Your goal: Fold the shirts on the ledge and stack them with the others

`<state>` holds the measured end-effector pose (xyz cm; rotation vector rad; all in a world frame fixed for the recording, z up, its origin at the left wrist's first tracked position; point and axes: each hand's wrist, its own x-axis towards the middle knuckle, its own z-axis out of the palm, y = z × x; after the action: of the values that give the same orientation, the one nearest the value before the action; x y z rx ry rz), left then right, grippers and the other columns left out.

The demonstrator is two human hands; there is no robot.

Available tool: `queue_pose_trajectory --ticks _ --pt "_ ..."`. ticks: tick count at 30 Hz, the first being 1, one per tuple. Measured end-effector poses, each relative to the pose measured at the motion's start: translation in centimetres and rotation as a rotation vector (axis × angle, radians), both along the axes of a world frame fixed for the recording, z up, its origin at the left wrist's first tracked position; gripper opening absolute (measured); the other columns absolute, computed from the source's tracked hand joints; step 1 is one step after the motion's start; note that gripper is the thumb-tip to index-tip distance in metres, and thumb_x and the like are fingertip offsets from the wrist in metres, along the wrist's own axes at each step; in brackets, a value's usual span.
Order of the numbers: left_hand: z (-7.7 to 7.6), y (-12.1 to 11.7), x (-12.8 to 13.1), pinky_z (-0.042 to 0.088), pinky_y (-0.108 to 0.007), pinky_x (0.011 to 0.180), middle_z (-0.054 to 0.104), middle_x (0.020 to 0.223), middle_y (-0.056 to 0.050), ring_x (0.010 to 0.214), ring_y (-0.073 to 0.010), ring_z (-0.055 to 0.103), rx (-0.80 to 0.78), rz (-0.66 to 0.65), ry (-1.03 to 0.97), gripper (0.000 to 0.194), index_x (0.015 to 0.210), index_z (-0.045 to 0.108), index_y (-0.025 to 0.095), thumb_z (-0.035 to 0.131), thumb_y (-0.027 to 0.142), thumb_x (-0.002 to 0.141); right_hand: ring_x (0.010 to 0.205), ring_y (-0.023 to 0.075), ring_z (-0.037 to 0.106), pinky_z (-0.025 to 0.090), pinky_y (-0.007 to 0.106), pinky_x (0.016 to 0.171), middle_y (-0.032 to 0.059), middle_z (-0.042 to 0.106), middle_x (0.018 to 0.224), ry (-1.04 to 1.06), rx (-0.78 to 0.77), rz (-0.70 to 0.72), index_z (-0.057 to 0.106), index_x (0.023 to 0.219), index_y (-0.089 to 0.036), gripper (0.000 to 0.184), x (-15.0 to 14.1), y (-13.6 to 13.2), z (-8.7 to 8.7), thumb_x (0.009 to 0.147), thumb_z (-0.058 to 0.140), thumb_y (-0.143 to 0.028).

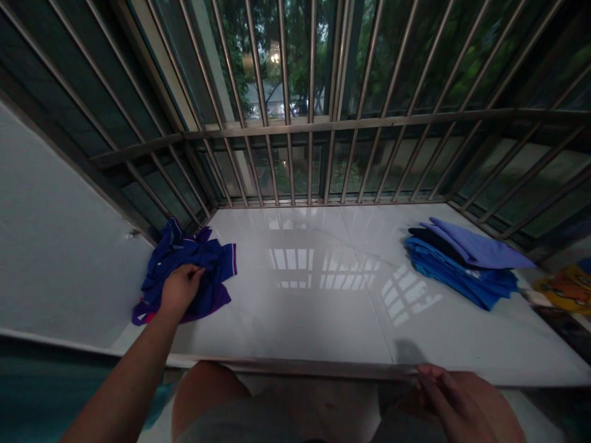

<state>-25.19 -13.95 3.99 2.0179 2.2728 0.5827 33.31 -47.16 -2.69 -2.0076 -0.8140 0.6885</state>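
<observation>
A crumpled heap of dark blue and purple clothes (203,264) lies at the left end of a glossy white window ledge (314,307). My left hand (179,289) reaches onto the heap, its fingers closed on the blue cloth. My right hand (450,403) rests low at the ledge's near edge, above my knee, fingers together and slightly curled, holding nothing that I can see. A stack of folded blue garments (466,261) sits at the right end of the ledge, a lighter violet-blue one on top.
Metal window bars (295,123) enclose the ledge at the back and both sides, with trees beyond. A white wall panel (55,246) stands to the left. An orange patterned cloth (566,288) lies at the far right. My knees are below the ledge's metal edge.
</observation>
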Motion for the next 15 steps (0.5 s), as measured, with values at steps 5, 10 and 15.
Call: queue_pose_trajectory --ticks 5,10,15 --pt "-1.6 -10.0 12.9 0.057 -0.042 0.090 0.080 0.097 -0.009 0.098 -0.0290 0.072 0.022 -0.687 -0.336 0.032 0.092 0.078 0.027 0.059 0.048 0.106 0.107 0.0331 0.079 0.067 0.047 0.097 0.0117 0.081 0.119 0.184 0.030 0.360 0.075 0.125 -0.031 0.063 -6.8 3.1 -0.5 0.091 0.064 -0.083" --pt "-6.4 -22.4 23.1 0.054 -0.040 0.100 0.083 0.098 -0.004 0.101 -0.0243 0.076 -0.348 -1.337 -0.438 0.015 0.105 0.082 0.032 0.069 0.040 0.106 0.122 0.0282 0.077 0.061 0.047 0.109 0.0165 0.064 0.158 0.358 0.044 0.501 0.040 0.168 -0.030 0.082 -13.4 7.3 -0.5 0.102 0.054 -0.076" --pt "-7.7 -25.0 21.5 0.060 -0.036 0.099 0.083 0.113 -0.007 0.109 -0.0245 0.078 -0.369 -1.062 -0.685 0.024 0.114 0.081 0.033 0.071 0.052 0.104 0.147 0.0328 0.062 0.044 0.051 0.129 0.0172 0.064 0.158 0.103 -0.098 0.674 0.049 0.164 -0.022 0.078 -16.9 8.0 -1.5 0.093 0.068 -0.049"
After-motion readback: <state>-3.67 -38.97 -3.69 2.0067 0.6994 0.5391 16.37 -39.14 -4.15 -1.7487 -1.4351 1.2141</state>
